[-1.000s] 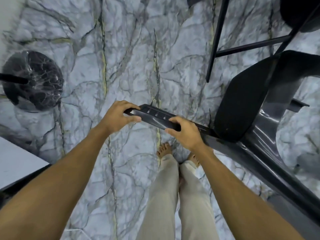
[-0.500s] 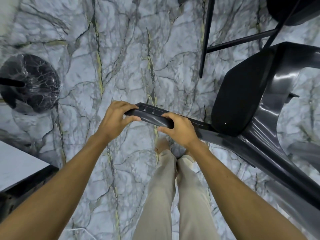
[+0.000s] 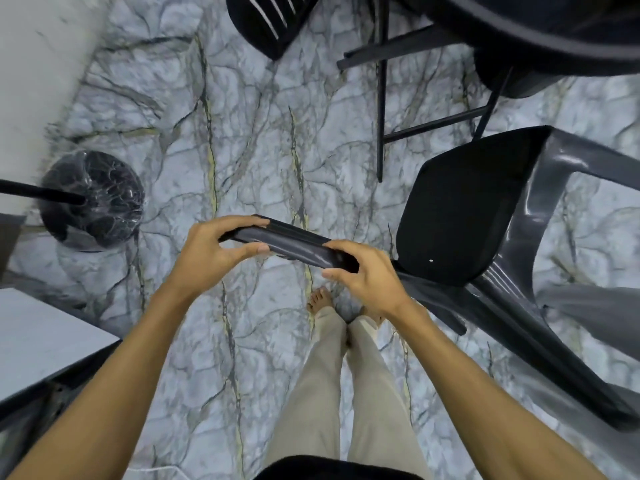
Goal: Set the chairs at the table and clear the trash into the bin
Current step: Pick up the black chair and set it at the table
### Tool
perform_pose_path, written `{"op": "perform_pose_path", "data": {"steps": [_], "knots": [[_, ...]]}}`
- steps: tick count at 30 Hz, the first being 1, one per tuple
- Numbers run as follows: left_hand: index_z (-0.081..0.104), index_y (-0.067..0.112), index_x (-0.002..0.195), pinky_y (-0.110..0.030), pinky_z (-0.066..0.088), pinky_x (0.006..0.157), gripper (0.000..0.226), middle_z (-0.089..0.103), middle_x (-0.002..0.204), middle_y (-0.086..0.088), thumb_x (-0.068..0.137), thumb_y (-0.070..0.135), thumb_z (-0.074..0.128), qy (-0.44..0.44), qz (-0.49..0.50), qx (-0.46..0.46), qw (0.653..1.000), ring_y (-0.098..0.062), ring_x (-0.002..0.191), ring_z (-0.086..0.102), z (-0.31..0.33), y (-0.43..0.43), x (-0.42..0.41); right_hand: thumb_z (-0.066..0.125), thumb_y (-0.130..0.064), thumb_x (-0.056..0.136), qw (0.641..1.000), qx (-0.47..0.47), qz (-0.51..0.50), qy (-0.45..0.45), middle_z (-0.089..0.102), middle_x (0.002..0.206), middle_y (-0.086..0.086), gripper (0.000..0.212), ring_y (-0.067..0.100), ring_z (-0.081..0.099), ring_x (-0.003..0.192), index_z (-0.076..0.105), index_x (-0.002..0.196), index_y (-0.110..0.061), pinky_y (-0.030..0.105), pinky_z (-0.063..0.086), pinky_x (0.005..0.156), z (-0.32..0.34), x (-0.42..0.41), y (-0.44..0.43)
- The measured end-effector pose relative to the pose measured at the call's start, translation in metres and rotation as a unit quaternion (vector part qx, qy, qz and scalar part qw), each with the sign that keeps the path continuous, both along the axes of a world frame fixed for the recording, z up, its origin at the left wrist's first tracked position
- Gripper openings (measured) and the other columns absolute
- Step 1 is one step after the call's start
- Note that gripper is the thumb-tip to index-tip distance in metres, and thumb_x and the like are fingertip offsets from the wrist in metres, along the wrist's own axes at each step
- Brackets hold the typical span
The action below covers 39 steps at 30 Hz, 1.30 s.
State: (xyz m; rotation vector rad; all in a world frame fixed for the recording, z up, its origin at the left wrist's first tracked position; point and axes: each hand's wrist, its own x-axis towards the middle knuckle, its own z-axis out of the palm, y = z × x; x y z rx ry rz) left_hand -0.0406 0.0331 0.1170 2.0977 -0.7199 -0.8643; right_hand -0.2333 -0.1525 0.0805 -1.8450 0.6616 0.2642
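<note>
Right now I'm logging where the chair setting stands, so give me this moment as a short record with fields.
left hand: gripping the top rail of the chair's backrest
right hand: gripping the same rail
grey plastic chair: held by its backrest, seat to the person's right
other chairs: a black one with a slatted back ahead
table: white corner at lower left
floor: marble-patterned
trash or bin: not in view

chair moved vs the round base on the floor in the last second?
Cannot tell. The camera moved; the chair, gripped by both hands, keeps about the same offset from the base.
</note>
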Motion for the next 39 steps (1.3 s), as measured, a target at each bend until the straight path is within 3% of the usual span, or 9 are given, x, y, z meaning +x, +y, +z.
{"op": "perform_pose_path", "data": {"steps": [5,10,13,17,24,28,32,36,39], "knots": [[0.072,0.024,0.100,-0.019,0.051,0.088,0.028,0.073,0.102,0.017,0.073,0.017,0.080,0.004,0.069,-0.053,0.996,-0.004,0.096,0.069,0.055,0.006,-0.021,0.077,-0.031,0.081,1.000,0.007,0.006,-0.029,0.067,0.104,-0.014,0.044,-0.009,0.059,0.093,0.066,0.122,-0.022,0.005,0.041,0.082,0.052,-0.012,0.003],[0.074,0.012,0.098,-0.024,0.054,0.086,0.030,0.075,0.098,0.004,0.070,0.015,0.086,-0.060,0.106,-0.076,0.990,-0.009,0.095,0.069,0.103,0.004,-0.055,0.072,-0.041,0.083,0.998,0.002,0.048,-0.035,0.064,0.126,-0.012,0.051,0.003,0.058,0.115,0.058,0.131,-0.033,0.024,0.047,0.099,0.096,-0.026,0.007],[0.075,0.014,0.094,-0.030,0.055,0.085,0.031,0.075,0.094,0.004,0.066,0.023,0.086,-0.074,0.101,-0.093,0.988,-0.007,0.090,0.070,0.127,-0.008,-0.077,0.072,-0.041,0.084,0.996,0.005,0.056,-0.066,0.063,0.131,-0.013,0.054,0.002,0.057,0.118,0.055,0.134,-0.033,0.026,0.046,0.101,0.122,-0.029,0.011],[0.076,0.022,0.094,-0.042,0.056,0.081,0.033,0.076,0.091,0.008,0.064,0.029,0.089,-0.100,0.088,-0.099,0.986,-0.011,0.087,0.071,0.152,-0.024,-0.112,0.070,-0.040,0.086,0.993,0.004,0.057,-0.100,0.064,0.128,-0.013,0.052,0.000,0.058,0.116,0.055,0.134,-0.029,0.026,0.047,0.099,0.150,-0.047,0.009],[0.075,0.018,0.103,-0.022,0.052,0.089,0.040,0.075,0.103,0.007,0.066,0.028,0.086,-0.048,0.029,-0.101,0.993,-0.007,0.102,0.068,0.181,-0.021,-0.156,0.070,-0.032,0.088,0.990,0.010,0.063,-0.122,0.068,0.113,-0.013,0.043,0.003,0.064,0.099,0.060,0.129,-0.026,0.026,0.052,0.088,0.175,-0.109,-0.006],[0.076,0.026,0.103,-0.025,0.050,0.094,0.034,0.075,0.107,0.008,0.072,0.039,0.078,-0.015,0.069,-0.102,0.992,-0.010,0.107,0.067,0.176,0.007,-0.175,0.072,-0.028,0.086,0.988,0.022,0.057,-0.138,0.070,0.112,-0.010,0.042,0.001,0.065,0.101,0.062,0.127,-0.022,0.018,0.050,0.088,0.184,-0.147,-0.018],[0.076,0.018,0.100,-0.022,0.051,0.089,0.021,0.075,0.105,0.003,0.081,0.025,0.073,-0.006,0.106,-0.129,0.986,-0.012,0.103,0.068,0.179,0.007,-0.200,0.073,-0.025,0.086,0.988,0.022,0.056,-0.142,0.069,0.116,-0.013,0.041,0.000,0.063,0.107,0.063,0.126,-0.022,0.020,0.049,0.093,0.197,-0.174,-0.032],[0.077,0.019,0.096,-0.030,0.052,0.091,0.023,0.075,0.102,0.005,0.077,0.032,0.072,-0.036,0.141,-0.160,0.976,-0.012,0.100,0.068,0.186,-0.007,-0.226,0.070,-0.035,0.087,0.988,0.024,0.042,-0.149,0.064,0.111,-0.024,0.039,-0.004,0.061,0.106,0.058,0.124,-0.034,0.017,0.049,0.091,0.218,-0.183,-0.023],[0.076,0.028,0.093,-0.033,0.050,0.092,0.020,0.075,0.098,0.013,0.075,0.036,0.073,-0.067,0.145,-0.173,0.972,-0.011,0.100,0.067,0.191,-0.015,-0.246,0.065,-0.055,0.082,0.982,-0.027,-0.031,-0.186,0.068,0.099,-0.020,0.035,0.003,0.065,0.095,0.064,0.112,-0.037,0.025,0.053,0.082,0.233,-0.181,-0.001]]}}
